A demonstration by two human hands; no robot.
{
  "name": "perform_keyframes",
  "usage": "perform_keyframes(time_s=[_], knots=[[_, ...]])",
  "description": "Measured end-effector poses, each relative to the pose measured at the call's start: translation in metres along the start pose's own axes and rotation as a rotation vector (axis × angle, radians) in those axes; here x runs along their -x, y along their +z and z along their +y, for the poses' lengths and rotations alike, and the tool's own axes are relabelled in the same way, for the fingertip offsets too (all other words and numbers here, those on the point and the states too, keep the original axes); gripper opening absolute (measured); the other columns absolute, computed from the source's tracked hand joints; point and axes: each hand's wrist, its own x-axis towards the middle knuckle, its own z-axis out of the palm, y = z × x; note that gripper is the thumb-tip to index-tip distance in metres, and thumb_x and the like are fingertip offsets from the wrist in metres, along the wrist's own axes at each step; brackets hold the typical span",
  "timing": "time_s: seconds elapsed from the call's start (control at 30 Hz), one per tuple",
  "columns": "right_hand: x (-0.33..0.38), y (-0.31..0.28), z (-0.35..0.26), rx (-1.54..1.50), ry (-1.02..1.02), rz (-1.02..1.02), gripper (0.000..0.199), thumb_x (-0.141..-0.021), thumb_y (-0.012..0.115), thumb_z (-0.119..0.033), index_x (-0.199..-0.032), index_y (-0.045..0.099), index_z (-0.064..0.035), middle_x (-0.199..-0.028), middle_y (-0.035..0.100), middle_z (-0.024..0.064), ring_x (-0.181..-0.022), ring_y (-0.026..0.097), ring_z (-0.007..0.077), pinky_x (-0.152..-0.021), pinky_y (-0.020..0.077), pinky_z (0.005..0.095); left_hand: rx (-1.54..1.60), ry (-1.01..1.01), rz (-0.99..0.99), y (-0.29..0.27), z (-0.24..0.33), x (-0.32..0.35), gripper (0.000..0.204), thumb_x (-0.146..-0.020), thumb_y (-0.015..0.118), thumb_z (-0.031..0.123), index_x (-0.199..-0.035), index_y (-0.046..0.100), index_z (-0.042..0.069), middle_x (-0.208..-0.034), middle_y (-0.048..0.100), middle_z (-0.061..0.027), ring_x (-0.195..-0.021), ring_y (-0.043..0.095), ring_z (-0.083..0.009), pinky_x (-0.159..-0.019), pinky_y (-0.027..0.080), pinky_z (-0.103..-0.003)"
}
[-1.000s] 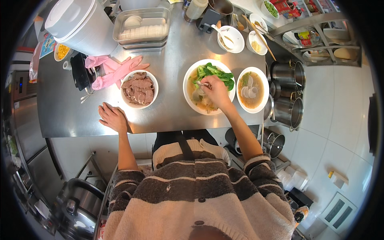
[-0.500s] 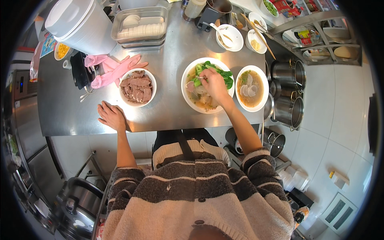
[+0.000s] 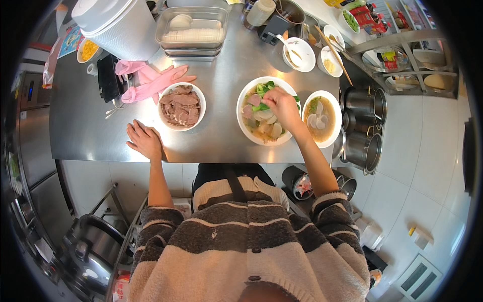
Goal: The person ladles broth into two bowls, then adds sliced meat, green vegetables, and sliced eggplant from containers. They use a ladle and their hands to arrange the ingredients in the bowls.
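My left hand (image 3: 145, 141) lies flat on the steel table near its front edge, fingers stretched out, holding nothing. Close by stands a white bowl (image 3: 202, 117) heaped with sliced brown meat (image 3: 180, 106). Over the large white soup bowl (image 3: 242, 132) is my right hand (image 3: 282, 106), its fingers pinched together above the leafy greens (image 3: 262, 88). Pink meat slices (image 3: 254, 99) show beside those fingertips, among pale round slices in broth; whether the fingers grip anything is hidden. A smaller bowl of soup (image 3: 336, 121) with pale slices and herbs sits just right of it.
Pink rubber gloves (image 3: 146, 80) and a black device (image 3: 107, 78) lie at left. Behind are stacked white tubs (image 3: 118, 38) and lidded clear containers (image 3: 193, 32). Small bowls, one with a white spoon (image 3: 292, 53), and chopsticks (image 3: 334, 55) are back right. Steel pots (image 3: 365, 103) stand beyond the right edge.
My right hand has shifted slightly right over the large soup bowl, and more pink meat shows beside its fingertips. My left hand stays flat on the table. The whole view has shifted slightly.
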Motion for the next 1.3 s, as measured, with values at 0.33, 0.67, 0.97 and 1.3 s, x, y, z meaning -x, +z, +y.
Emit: perform_keyframes(time_s=[0.33,0.67,0.97,1.3], knots=[[-0.026,0.041,-0.08,0.022,-0.378,0.053,0.02,-0.08,0.067,-0.012,-0.098,0.067,-0.004,-0.092,0.066,0.0113,-0.083,0.06,0.0304,-0.075,0.0482,0.0397,-0.011,-0.012,-0.001,-0.001,-0.001,-0.002,0.051,-0.09,0.047,0.024,-0.14,0.043,0.012,-0.147,0.038,-0.0123,-0.139,0.029,-0.0268,-0.112,0.014,-0.058],[-0.078,0.15,-0.122,0.154,-0.327,-0.069,0.034,-0.077,0.069,-0.013,-0.109,0.064,-0.0046,-0.102,0.065,0.0093,-0.098,0.056,0.0274,-0.086,0.0439,0.0398,0.008,-0.044,-0.022,-0.008,0.003,-0.004,0.051,-0.089,0.048,0.023,-0.138,0.044,0.012,-0.147,0.037,-0.0111,-0.138,0.03,-0.0266,-0.112,0.015,-0.058],[-0.092,0.15,-0.126,0.226,-0.243,-0.198,0.021,-0.072,0.072,-0.016,-0.091,0.066,-0.0077,-0.101,0.064,0.009,-0.099,0.054,0.029,-0.086,0.0436,0.0406,-0.004,-0.039,-0.001,-0.009,0.002,-0.004,0.05,-0.088,0.049,0.022,-0.137,0.046,0.012,-0.146,0.039,-0.012,-0.137,0.033,-0.027,-0.111,0.017,-0.059],[-0.098,0.144,-0.133,0.029,-0.333,-0.188,0.017,-0.074,0.068,-0.012,-0.089,0.064,-0.0063,-0.09,0.067,0.0114,-0.089,0.062,0.0293,-0.082,0.0447,0.0401,-0.012,-0.041,-0.001,-0.009,0.002,-0.005,0.051,-0.088,0.048,0.022,-0.137,0.046,0.012,-0.145,0.039,-0.0119,-0.137,0.033,-0.0265,-0.111,0.018,-0.059]])
